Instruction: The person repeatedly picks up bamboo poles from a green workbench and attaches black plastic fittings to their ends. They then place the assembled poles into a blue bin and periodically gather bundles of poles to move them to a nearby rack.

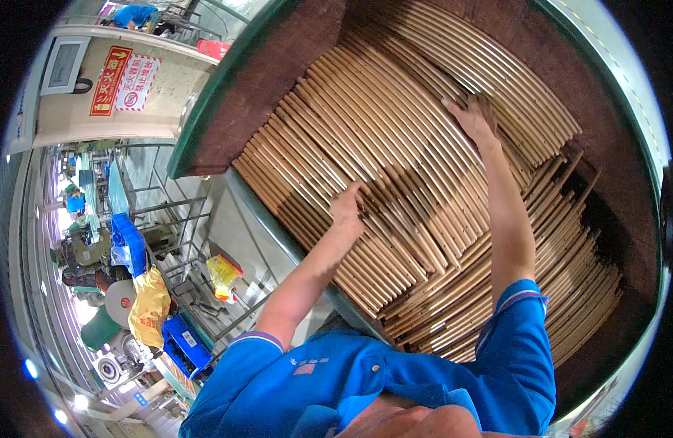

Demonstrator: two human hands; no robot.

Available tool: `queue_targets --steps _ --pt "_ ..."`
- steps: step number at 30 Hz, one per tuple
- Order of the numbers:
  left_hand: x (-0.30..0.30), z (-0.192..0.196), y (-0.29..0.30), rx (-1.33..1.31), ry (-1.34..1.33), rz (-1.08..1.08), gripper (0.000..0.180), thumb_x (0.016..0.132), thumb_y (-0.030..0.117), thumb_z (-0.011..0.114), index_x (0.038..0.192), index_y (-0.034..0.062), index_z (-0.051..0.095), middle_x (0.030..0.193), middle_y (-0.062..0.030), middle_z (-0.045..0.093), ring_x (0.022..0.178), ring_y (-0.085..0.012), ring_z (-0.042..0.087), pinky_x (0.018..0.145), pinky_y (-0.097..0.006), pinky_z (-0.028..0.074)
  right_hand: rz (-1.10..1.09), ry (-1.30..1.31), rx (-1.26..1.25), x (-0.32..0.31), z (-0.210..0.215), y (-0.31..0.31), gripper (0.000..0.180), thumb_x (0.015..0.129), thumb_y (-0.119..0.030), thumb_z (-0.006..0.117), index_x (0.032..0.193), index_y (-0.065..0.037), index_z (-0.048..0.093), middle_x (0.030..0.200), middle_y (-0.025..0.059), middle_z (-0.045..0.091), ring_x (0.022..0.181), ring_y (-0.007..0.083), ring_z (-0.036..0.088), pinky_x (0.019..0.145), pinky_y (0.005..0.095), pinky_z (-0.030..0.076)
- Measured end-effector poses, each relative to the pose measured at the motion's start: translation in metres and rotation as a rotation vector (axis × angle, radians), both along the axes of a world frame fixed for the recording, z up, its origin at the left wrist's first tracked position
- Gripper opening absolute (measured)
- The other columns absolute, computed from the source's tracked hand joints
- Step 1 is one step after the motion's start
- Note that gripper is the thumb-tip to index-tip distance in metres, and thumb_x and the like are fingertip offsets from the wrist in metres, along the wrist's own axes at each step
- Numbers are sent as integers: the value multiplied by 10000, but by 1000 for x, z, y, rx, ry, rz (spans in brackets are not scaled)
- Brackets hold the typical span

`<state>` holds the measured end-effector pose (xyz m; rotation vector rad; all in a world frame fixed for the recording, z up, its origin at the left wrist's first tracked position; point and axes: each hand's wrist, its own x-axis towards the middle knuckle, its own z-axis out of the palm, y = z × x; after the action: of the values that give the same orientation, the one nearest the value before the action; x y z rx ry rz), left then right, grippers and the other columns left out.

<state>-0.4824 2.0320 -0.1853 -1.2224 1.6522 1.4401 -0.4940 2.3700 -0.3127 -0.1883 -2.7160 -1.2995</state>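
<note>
Long, thin, shiny tan-brown rods (366, 109) lie side by side in packed layers inside a large bin (238, 95). Small dark dots show near many of their ends. My left hand (347, 205) rests on the rods at the near left, fingers apart and some tips hidden between them. Farther off and to the right, my right hand (477, 120) is on the rods beside a dark gap. Its thumb stands apart, and the other fingers reach down, partly hidden. Neither hand visibly lifts a rod.
The bin has green outer edges and a reddish-brown inner wall; its near rim runs close to my body. A lower, uneven rod stack (512, 299) lies at the right. Left are a metal rack (183, 212), blue bins (185, 343), a yellow bag (148, 306) and machinery.
</note>
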Motion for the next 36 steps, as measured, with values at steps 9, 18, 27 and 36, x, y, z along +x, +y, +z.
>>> queue_targets --steps 9,18,27,36 --pt "-1 -5 25 91 42 -50 1078 763 362 744 1484 57 3 1524 -179 21 1403 -359 97 1121 -531 233 -312 170 -1245 5 41 -70 855 730 -774 542 933 56 550 623 127 540 567 220 532 475 324 458" --pt "-11 -6 32 308 112 -2 1255 684 280 832 1459 18 -120 1457 -267 235 1373 -364 209 1092 -622 123 -679 -72 -1606 13 67 -115 965 775 -622 598 1384 73 320 1143 319 520 939 346 475 785 396 455" --pt "-46 -23 -7 563 235 -58 824 669 183 833 1241 -160 349 1080 -291 600 1189 -321 478 1072 -502 275 -737 -204 -2158 28 82 -158 690 713 -397 803 1172 60 564 1149 221 598 1102 288 552 1045 439 393" --pt "-64 3 -68 643 308 -339 688 624 114 845 1189 -98 516 1011 -199 658 942 -328 620 971 -464 421 -1132 -46 -2798 18 112 -211 892 673 -248 763 1397 -1 303 1343 195 476 1274 360 406 1124 519 260"
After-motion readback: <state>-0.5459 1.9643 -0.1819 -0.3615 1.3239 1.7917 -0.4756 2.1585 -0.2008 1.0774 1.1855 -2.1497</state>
